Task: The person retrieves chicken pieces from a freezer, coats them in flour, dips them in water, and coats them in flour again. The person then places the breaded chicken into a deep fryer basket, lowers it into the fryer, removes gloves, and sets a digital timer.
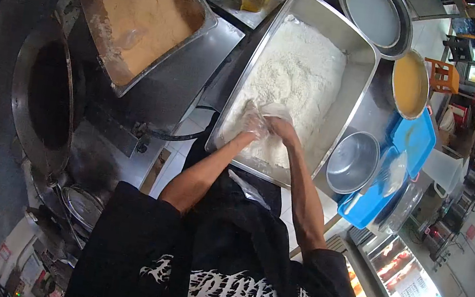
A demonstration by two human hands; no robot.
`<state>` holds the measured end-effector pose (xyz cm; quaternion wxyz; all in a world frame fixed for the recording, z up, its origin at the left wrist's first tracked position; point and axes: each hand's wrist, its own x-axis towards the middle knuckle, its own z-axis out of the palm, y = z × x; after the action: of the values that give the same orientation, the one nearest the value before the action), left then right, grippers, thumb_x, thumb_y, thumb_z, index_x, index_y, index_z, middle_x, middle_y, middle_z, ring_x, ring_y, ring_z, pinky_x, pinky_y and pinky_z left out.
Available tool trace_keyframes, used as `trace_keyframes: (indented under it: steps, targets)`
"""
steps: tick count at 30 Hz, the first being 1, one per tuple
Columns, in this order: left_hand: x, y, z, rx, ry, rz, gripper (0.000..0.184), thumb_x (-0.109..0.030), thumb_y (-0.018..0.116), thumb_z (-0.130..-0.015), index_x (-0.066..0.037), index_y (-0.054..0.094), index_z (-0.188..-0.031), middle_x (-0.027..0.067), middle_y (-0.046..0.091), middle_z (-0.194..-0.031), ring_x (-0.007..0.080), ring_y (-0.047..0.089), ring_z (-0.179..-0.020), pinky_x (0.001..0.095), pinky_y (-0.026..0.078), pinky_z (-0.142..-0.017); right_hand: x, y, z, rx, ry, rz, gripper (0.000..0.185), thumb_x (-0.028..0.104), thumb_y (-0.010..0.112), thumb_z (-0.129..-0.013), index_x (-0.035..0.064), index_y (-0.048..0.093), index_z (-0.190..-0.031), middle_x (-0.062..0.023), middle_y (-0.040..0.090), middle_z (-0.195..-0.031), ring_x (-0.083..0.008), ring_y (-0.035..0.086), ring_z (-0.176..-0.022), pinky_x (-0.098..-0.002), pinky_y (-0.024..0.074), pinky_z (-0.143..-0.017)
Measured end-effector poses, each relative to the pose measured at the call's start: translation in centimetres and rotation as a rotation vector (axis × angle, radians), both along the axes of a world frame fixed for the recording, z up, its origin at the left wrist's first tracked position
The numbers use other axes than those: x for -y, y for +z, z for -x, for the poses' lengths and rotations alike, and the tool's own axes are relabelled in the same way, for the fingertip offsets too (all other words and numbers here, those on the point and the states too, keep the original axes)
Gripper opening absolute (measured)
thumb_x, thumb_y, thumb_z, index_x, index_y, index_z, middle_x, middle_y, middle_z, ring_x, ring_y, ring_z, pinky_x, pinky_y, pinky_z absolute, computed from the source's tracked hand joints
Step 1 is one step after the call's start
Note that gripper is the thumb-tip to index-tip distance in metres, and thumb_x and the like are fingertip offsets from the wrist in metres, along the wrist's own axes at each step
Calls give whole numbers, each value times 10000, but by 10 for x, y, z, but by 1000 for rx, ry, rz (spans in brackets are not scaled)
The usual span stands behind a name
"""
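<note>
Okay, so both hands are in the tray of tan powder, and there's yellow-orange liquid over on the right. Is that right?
Not quite: the head view shows the left hand and right hand in the tray of white powder. The yellow-orange liquid is indeed on the right.

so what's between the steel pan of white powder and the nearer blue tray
A round metal bowl sits between the steel pan and blue tray, in the head view.
</note>
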<state>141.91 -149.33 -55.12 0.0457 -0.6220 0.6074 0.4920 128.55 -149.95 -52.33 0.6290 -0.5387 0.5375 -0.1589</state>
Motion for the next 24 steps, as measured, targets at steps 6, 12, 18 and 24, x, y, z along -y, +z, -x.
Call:
trace_keyframes:
  steps: [6,12,18,24]
  targets:
    - [5,64,-26,-513,296,-103,1033,-348,736,-654,-57,94,-1409,170,302,-1387,276,336,-1253,353,222,-1085,31,78,8,-161,-114,-189,366,276,439,-879,14,589,-1087,-132,598,-1095,-223,543,-1006,-343,395,-890]
    - [7,77,-54,-243,138,7,948,-376,721,-651,-8,222,-1368,191,342,-1361,268,335,-1256,323,259,-1062,-6,81,29,-327,-57,131,407,293,366,-908,16,534,-1154,-167,535,-1164,-279,480,-1104,-360,336,-958]
    - [-7,40,-26,-741,976,-320,623,-434,435,-886,-32,314,-1346,118,425,-1309,220,416,-1164,324,321,-986,-13,90,14,-502,88,37,446,291,288,-922,33,458,-1244,-171,432,-1306,-274,379,-1230,-346,251,-1037]
    - [-18,-17,-4,-849,911,-347,521,-410,344,-935,-14,436,-1261,94,504,-1197,180,478,-1044,302,392,-894,-35,28,-45,-125,-185,-26,427,233,315,-890,-2,506,-1191,-194,461,-1274,-281,409,-1201,-344,273,-1021]
